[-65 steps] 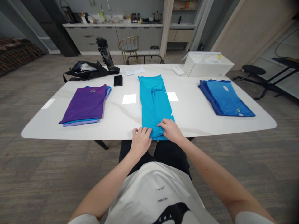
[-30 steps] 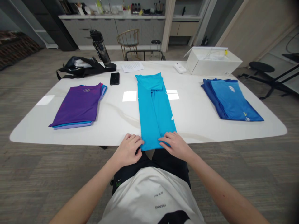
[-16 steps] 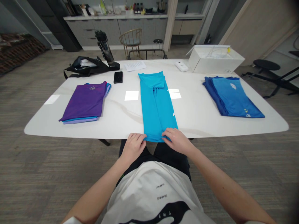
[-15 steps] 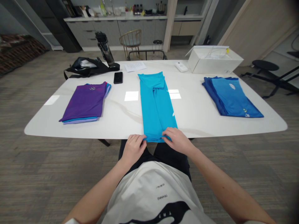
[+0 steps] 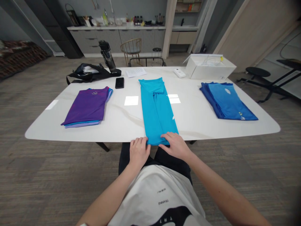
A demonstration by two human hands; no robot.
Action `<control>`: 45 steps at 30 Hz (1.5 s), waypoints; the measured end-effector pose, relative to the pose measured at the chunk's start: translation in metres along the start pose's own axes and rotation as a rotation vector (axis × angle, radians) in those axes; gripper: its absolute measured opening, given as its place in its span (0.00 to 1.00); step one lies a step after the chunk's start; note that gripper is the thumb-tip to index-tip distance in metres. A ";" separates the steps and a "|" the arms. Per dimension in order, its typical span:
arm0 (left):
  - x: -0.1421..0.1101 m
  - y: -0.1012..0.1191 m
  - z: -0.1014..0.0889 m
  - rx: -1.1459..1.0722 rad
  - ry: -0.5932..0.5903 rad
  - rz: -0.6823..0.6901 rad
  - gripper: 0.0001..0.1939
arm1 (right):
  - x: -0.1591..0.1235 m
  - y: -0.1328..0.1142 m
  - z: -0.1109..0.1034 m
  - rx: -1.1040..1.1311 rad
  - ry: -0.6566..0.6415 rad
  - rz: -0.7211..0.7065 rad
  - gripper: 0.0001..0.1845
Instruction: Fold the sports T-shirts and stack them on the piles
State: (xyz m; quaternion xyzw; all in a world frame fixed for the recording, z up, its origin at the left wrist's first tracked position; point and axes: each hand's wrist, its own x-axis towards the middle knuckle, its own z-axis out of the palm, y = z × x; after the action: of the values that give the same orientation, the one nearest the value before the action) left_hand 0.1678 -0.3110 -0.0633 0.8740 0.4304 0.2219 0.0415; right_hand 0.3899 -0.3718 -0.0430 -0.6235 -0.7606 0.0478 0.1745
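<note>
A turquoise shirt (image 5: 155,106), folded into a long strip, lies lengthwise in front of me. Its near end reaches the table's front edge, and a folded-over flap shows at the far end. My left hand (image 5: 139,152) grips the near left corner between thumb and fingers. At the near right part of the hem, my right hand (image 5: 175,145) has its fingers on top of the cloth and its thumb at the lower edge. Purple folded shirts (image 5: 87,105) lie in a stack to the left. To the right rests a pile of blue folded shirts (image 5: 231,100).
On the white table (image 5: 122,125) are a black phone (image 5: 119,83), a black bag (image 5: 91,72), a dark bottle (image 5: 108,56), a paper sheet (image 5: 136,72), a small white device (image 5: 179,73) and an open white box (image 5: 210,68). A chair (image 5: 131,47) stands beyond.
The view has tilted up slightly. My right thumb has moved to the lower edge of the hem, and my left fingers have shifted at the corner. The turquoise shirt keeps its folded shape.
</note>
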 end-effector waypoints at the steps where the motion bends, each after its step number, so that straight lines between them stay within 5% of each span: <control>1: 0.002 0.000 0.002 -0.001 0.012 0.001 0.06 | 0.001 -0.001 0.001 -0.030 0.007 0.001 0.14; 6: 0.010 0.001 -0.002 -0.052 0.075 -0.069 0.09 | 0.005 -0.004 0.004 -0.119 0.105 -0.012 0.03; 10: 0.010 0.009 -0.013 -0.109 0.108 -0.191 0.10 | 0.003 -0.003 0.003 -0.086 0.218 -0.044 0.06; 16: -0.015 0.016 -0.008 0.028 -0.128 -0.212 0.08 | -0.007 -0.005 0.010 -0.017 0.009 -0.137 0.08; 22: -0.029 -0.006 -0.024 -0.147 -0.036 0.074 0.07 | -0.016 -0.001 0.003 0.116 -0.014 -0.115 0.12; 27: 0.008 -0.046 -0.035 -0.216 -0.157 0.408 0.19 | -0.007 0.017 -0.009 0.022 0.006 -0.068 0.15; 31: 0.037 -0.071 -0.029 -0.254 -0.250 0.609 0.21 | -0.001 0.036 -0.019 -0.005 -0.121 -0.132 0.13; 39: 0.075 -0.125 -0.021 -0.028 -0.248 0.547 0.20 | -0.014 0.086 -0.048 -0.116 -0.172 -0.082 0.13; 45: 0.062 -0.103 -0.019 -0.081 -0.274 0.643 0.26 | -0.020 0.091 -0.047 -0.026 -0.183 -0.114 0.17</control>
State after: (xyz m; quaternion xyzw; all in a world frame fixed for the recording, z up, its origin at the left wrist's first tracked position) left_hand 0.1172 -0.2009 -0.0519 0.9841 0.1147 0.1210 0.0614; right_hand 0.4936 -0.3781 -0.0299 -0.5743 -0.8082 0.0844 0.0988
